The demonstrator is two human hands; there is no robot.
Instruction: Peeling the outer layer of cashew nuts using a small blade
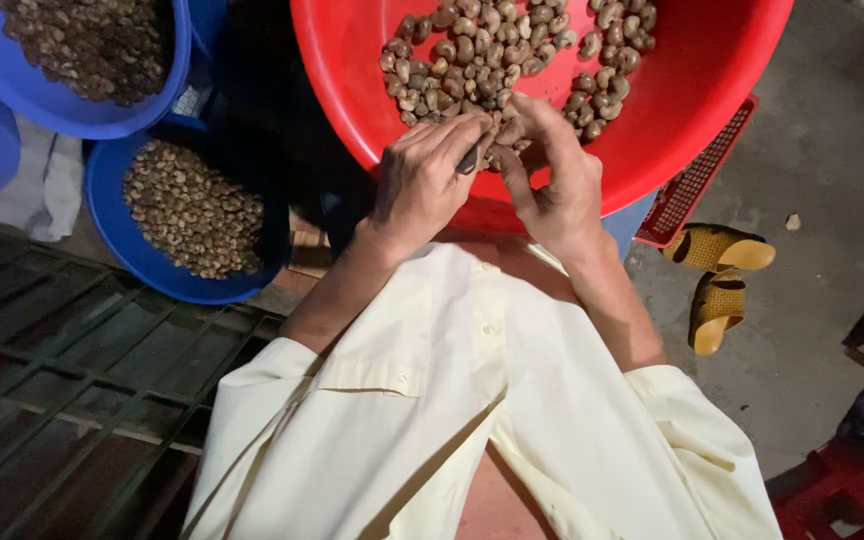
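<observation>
Filling the space just beyond both hands, a red basin (712, 90) holds a heap of brown nuts (512, 55). The left hand (422, 180) curls narrowly around a small dark tool (470, 158), touching the right hand (552, 175), whose fingers pinch one nut (500, 128). Well left of the left hand sit blue basins (117, 235) of nuts.
</observation>
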